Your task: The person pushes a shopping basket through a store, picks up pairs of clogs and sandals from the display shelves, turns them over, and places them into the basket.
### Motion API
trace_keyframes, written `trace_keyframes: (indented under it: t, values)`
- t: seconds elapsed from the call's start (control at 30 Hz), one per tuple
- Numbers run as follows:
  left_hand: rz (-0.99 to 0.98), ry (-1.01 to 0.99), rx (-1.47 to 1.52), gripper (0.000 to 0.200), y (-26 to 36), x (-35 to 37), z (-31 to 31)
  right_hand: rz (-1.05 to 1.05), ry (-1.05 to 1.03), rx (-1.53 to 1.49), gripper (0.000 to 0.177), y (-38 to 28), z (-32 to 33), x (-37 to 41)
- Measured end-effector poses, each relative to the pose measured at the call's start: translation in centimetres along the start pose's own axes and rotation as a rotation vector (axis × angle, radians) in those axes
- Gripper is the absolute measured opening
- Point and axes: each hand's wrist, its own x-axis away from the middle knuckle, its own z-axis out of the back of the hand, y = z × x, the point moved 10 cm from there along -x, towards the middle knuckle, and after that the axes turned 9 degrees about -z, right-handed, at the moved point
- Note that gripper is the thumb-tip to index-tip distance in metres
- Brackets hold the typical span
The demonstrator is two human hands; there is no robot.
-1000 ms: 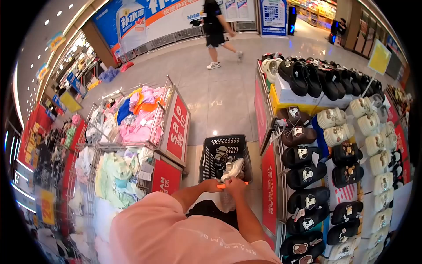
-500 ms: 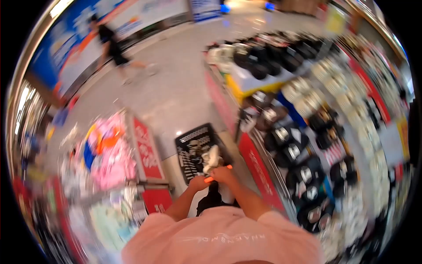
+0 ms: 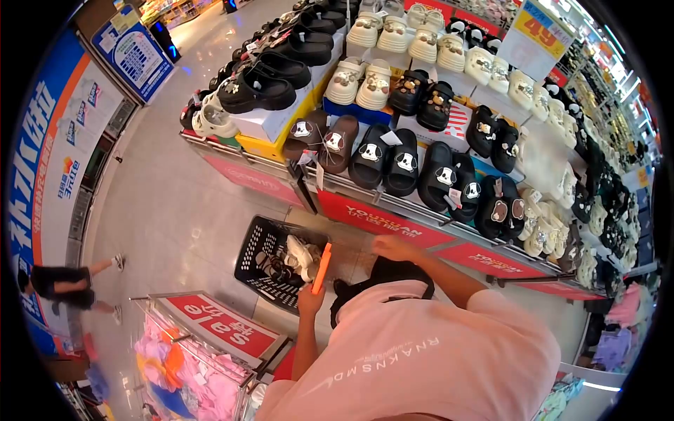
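Observation:
My left hand (image 3: 309, 299) is closed around the lower end of an orange handle (image 3: 323, 269). The handle belongs to a black plastic shopping basket (image 3: 246, 247) low in front of me, its sides full of slots. Inside it lie a pair of cream shoes (image 3: 302, 257) and some darker footwear (image 3: 274, 270) that I cannot make out well. My right hand (image 3: 394, 248) is off the handle, held out toward the red-fronted shoe display (image 3: 365, 219). Blur hides how its fingers are set, and I see nothing in it.
Rows of slippers, black ones with dog faces (image 3: 404, 163) and cream clogs (image 3: 372, 88), fill the display. A yellow and white price sign (image 3: 537, 38) stands above. At lower left is a sale bin (image 3: 225, 326) with pink clothes. A person in black (image 3: 67, 284) walks at far left.
My view has turned to the right, toward the shoe display. My right hand has let go of the orange handle and moved right; my left hand still grips it.

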Motion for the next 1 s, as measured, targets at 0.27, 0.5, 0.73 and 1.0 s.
trace_keyframes:
  t: [0.27,0.5,0.73,1.0]
  values:
    - [-0.039,0.198,0.210,0.044,2.2,0.4,2.5,-0.210,0.298,-0.259,0.021,3.9,10.5,5.0]
    - [-0.233,0.407,0.160,0.042,13.8,-7.5,6.6,-0.107,0.305,-0.343,0.021,-0.6,18.8,-0.3]
    - [-0.368,0.310,0.392,0.038,28.4,-18.1,7.0,0.020,0.332,-0.398,0.019,-5.2,26.6,-4.0]
    - [-0.660,-0.048,0.420,0.044,45.5,-28.1,1.7,-0.032,0.828,-0.382,0.015,1.3,37.1,-2.5]
